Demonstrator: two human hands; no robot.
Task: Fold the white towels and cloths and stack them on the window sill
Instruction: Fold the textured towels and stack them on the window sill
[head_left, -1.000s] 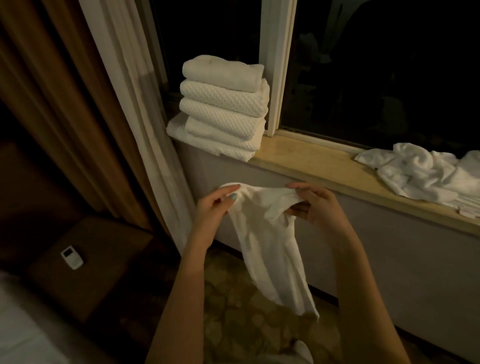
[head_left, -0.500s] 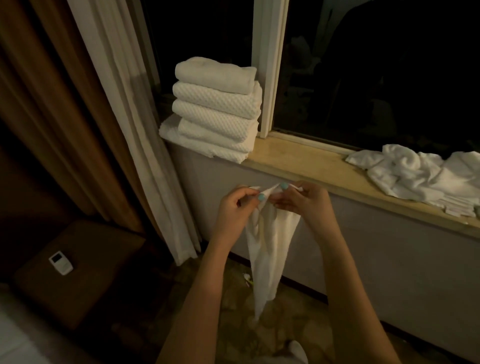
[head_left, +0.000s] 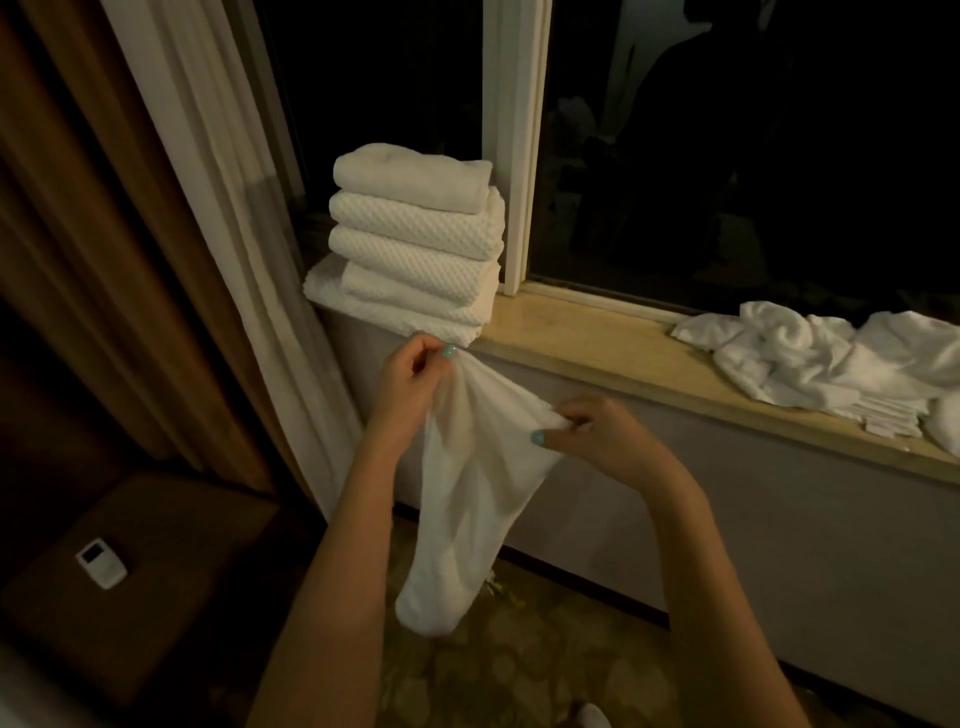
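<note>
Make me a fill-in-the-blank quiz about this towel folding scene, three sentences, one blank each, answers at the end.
1. The left hand and right hand pinch the cloth along its ____ edge, and the rest hangs down.
2. The folded stack sits at the ____ end of the sill.
3. The crumpled pile at the sill's other end is not yet ____.

Missing words: top; left; folded.
</note>
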